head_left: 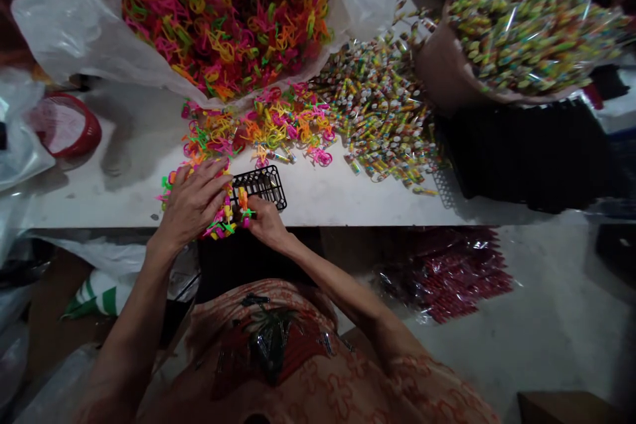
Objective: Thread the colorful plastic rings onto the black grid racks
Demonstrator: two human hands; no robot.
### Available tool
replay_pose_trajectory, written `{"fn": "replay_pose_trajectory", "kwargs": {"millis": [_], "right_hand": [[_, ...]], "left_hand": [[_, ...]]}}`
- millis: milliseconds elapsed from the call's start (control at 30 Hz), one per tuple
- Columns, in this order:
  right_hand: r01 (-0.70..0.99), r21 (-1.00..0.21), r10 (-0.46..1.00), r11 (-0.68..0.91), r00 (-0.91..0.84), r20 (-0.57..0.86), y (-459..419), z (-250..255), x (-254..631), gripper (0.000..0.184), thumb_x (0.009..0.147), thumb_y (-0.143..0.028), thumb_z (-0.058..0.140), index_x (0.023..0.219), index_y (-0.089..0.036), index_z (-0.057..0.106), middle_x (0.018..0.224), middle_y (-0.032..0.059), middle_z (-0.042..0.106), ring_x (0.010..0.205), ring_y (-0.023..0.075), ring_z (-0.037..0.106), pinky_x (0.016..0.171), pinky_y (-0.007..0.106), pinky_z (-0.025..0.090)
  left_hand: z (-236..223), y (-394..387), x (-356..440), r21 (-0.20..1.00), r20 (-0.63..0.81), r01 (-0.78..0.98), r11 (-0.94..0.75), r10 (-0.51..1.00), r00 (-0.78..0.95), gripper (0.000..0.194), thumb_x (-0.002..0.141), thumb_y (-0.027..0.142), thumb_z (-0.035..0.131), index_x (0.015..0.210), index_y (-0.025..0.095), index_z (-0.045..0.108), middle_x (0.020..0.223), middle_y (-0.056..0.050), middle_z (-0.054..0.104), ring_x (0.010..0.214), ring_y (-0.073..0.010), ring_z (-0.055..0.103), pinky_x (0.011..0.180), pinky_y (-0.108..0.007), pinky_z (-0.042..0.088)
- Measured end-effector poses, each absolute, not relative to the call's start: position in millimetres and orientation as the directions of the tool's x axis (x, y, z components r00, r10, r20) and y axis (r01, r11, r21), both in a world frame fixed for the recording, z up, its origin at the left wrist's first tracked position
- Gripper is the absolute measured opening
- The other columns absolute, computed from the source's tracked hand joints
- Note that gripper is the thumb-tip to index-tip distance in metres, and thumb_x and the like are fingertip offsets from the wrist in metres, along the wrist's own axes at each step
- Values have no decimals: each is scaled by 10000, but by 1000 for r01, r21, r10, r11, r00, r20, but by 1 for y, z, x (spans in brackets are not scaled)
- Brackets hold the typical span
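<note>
1. Palm down, fingers outstretched, the left hand (193,202) lies over bright plastic pieces (227,213) at the near edge of the white table (328,202); its underside is hidden, so I cannot tell whether it grips any.
2. Just right of it is the black rack (259,187), reaching past the right hand (267,218), which looks closed on the near side, probably to steady it.
3. Beyond both hands, loose coloured pieces (281,120) lie before a large white bag (74,33), presumably put there for easy reach; bag and pieces crowd the far side.
4. Right of the hands, small patterned tubes (385,106) lie heaped, with a filled bucket (440,69) and black stack (527,156) limiting space farther out.
5. Left of them, well apart, sits a red bowl (92,134).
</note>
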State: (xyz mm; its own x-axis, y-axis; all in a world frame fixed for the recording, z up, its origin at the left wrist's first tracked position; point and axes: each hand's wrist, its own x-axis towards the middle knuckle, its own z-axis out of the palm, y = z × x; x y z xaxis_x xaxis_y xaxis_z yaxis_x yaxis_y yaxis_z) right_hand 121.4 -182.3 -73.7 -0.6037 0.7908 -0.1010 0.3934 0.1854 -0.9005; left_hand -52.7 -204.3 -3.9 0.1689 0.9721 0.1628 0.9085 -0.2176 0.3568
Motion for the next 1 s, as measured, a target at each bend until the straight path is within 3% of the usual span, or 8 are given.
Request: {"fn": "replay_pose_trajectory", "kwargs": {"millis": [100, 333, 433, 567, 633, 733, 867, 1000], "right_hand": [[478, -835, 783, 273, -614, -95, -183, -70, 122, 127, 807, -96, 523, 779, -190, 604, 908, 37, 587, 828, 164, 550, 736, 256, 407], [686, -585, 674, 432, -677, -296, -184, -49, 112, 254, 860, -134, 491, 1074, -165, 624, 1144, 99, 599, 851, 206, 598, 697, 304, 410], [666, -596, 650, 448, -701, -295, -182, -43, 111, 232, 856, -139, 525, 1058, -147, 638, 1142, 111, 607, 863, 213, 605, 707, 310, 427], [511, -727, 575, 459, -795, -196, -155, -37, 132, 158, 821, -146, 625, 965, -152, 689, 1016, 75, 645, 892, 189, 611, 755, 274, 448], [547, -708, 672, 446, -727, -139, -128, -31, 150, 220, 816, -124, 626, 1020, -157, 701, 993, 62, 663, 933, 183, 615, 803, 269, 451], [773, -535, 880, 342, -463, -107, -82, -22, 168, 314, 860, -76, 512, 1096, -158, 703, 1056, 89, 683, 974, 200, 622, 832, 299, 447], [830, -340, 822, 442, -527, -218, -52, -18, 158, 250, 894, -152, 516, 1014, -133, 735, 1101, 148, 699, 989, 242, 646, 796, 317, 461], [836, -235, 784, 496, -547, -294, -60, -17, 145, 297, 932, -198, 473, 1063, -88, 716, 1117, 202, 690, 997, 271, 663, 773, 329, 466]], "left_hand": [[-3, -206, -50, 346, 148, 914, -210, 975, 168, 321, 995, 355, 372, 1181, 255, 614, 1427, -61, 567, 1354, -241, 487, 1130, -499, 300], [-6, -210, -41, 271, 118, 946, -179, 981, 152, 426, 990, 472, 335, 1261, 224, 552, 1501, -94, 481, 1413, -290, 402, 1167, -546, 226], [-9, -212, -40, 272, 141, 944, -187, 978, 154, 430, 976, 468, 365, 1274, 219, 550, 1502, -107, 477, 1418, -297, 395, 1174, -546, 224], [-12, -213, -43, 285, 188, 931, -229, 966, 180, 422, 963, 438, 409, 1297, 221, 548, 1481, -131, 496, 1393, -316, 427, 1163, -555, 242], [-13, -212, -44, 289, 209, 926, -244, 960, 187, 423, 956, 431, 434, 1309, 226, 542, 1479, -131, 499, 1392, -323, 428, 1158, -557, 247], [-12, -214, -44, 291, 216, 924, -247, 958, 188, 420, 949, 416, 452, 1325, 247, 529, 1486, -114, 495, 1398, -318, 422, 1161, -555, 243], [-12, -218, -47, 280, 193, 929, -241, 962, 191, 405, 949, 413, 450, 1306, 244, 539, 1479, -110, 504, 1389, -319, 434, 1154, -553, 257], [-11, -221, -50, 279, 187, 930, -238, 964, 191, 402, 941, 427, 460, 1281, 234, 552, 1467, -112, 516, 1382, -319, 442, 1149, -548, 272]]}}
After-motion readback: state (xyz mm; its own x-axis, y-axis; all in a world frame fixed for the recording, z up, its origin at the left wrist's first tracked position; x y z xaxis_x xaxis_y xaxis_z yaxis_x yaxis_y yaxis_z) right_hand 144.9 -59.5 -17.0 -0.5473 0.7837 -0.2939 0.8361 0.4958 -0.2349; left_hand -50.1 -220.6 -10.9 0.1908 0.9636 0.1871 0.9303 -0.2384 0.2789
